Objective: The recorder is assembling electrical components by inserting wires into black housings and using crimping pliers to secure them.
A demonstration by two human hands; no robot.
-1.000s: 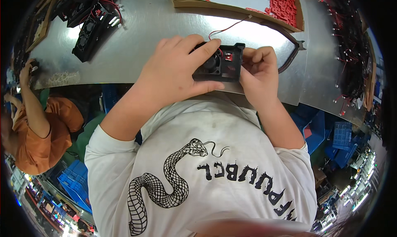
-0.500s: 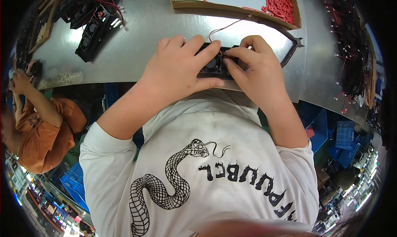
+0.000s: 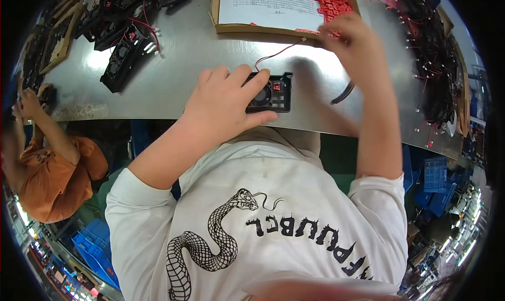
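Observation:
My left hand (image 3: 218,96) lies over a black plastic fan housing (image 3: 285,93) at the table's near edge, its fingers along the far side and thumb along the near side. Part of a round fan (image 3: 261,97) shows beside the index finger, and a small red piece (image 3: 276,86) sits in the housing to its right. A thin red and black wire (image 3: 273,55) runs from the housing to a small connector. My right hand (image 3: 351,38) is at the cardboard tray's near right corner, by the red pieces (image 3: 329,4). Its fingers are bent together; what they hold, if anything, is hidden.
The shallow cardboard tray (image 3: 263,29) holds a printed sheet (image 3: 258,9). A dark curved handle (image 3: 343,93) lies below my right hand. Several wired fan housings (image 3: 123,54) are piled at left, with more dark wired parts (image 3: 434,75) at right. Another person (image 3: 58,164) works at far left.
My right hand has left the housing and moved up and right to the tray. The small red piece in the housing is now uncovered. My left hand still holds the housing.

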